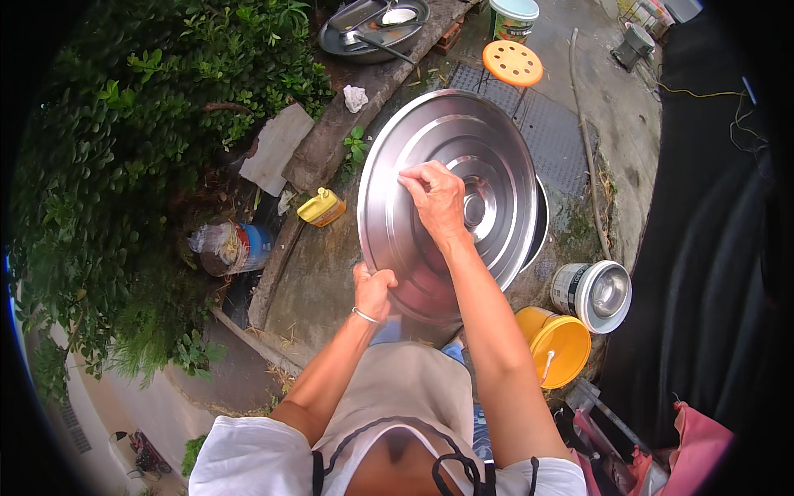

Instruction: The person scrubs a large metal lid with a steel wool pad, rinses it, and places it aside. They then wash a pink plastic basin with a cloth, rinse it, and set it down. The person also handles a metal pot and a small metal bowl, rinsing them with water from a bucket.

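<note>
A large round stainless steel lid (397,142) with concentric ridges is tilted up in front of me. My left hand (372,291) grips its lower left rim, thumb on the near face; a light bracelet circles that wrist. My right hand (437,195) reaches across the ridged face, fingers curled and thumb against the fingertips, close to or touching the metal. I see nothing between those fingers, though the contact itself is partly hidden. Behind the lid's right edge shows part of a round vessel's rim (544,217), mostly covered by the lid.
Right of me are a yellow bucket (561,353) and a white bucket (574,288) with a metal bowl on top. Ahead stand an orange stool (512,63) and a lidded bucket (515,18). Leftward are a yellow jug (321,208), a concrete curb (322,146) and a basin of utensils (372,56).
</note>
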A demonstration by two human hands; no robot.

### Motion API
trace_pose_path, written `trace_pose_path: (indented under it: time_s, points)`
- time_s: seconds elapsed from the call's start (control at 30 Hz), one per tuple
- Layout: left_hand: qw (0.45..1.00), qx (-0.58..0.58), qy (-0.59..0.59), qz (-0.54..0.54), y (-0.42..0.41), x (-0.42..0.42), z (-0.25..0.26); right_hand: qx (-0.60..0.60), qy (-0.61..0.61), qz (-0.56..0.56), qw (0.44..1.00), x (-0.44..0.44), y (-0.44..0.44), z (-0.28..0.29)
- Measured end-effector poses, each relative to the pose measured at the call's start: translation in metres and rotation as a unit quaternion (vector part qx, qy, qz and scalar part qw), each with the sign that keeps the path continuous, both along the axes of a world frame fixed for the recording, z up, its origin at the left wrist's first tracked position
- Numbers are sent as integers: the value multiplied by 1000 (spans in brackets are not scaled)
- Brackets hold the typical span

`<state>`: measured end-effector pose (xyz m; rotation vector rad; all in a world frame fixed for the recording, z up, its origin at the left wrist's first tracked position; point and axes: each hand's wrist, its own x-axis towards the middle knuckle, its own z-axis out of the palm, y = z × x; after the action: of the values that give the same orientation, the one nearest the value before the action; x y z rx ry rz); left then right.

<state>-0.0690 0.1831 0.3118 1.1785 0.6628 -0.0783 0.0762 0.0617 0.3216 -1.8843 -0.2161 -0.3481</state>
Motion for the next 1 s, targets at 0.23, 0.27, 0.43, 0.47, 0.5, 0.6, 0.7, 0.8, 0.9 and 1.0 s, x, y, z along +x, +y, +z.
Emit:
trace_pose_path:
  time_s: [0.23, 0.27, 0.43, 0.47, 0.5, 0.6, 0.7, 0.8, 0.9, 1.0]
  points:
    - [1000, 27, -2, -14, 42, 23, 15, -50, 33, 22, 998, 25, 30, 14]
    - [1000, 27, -6, -15, 48, 25, 18, -59, 21, 37, 997, 22, 37, 18]
    - [999, 22, -20, -41, 68, 33, 27, -6, 58, -39, 998, 55, 46, 19]
    - [999, 28, -10, -35, 71, 34, 25, -9, 49, -6, 999, 40, 55, 16]
    - [999, 35, 2, -20, 76, 34, 22, -10, 41, 35, 999, 26, 69, 15]
    - [1000, -22, -14, 7, 93, 44, 1, -42, -14, 90, 995, -15, 82, 12]
    - [998, -35, -45, 40, 98, 47, 0, -65, 8, 25, 998, -41, 67, -15]
    - [997, -27, -35, 70, 118, 51, -13, -139, 21, -64, 988, -72, 17, -34]
    - [996, -24, -41, 70, 138, 56, -21, -145, 129, -138, 971, -114, -36, -61]
    - [995, -37, -69, 63, 151, 60, -31, -216, 203, -131, 946, -155, -82, -88]
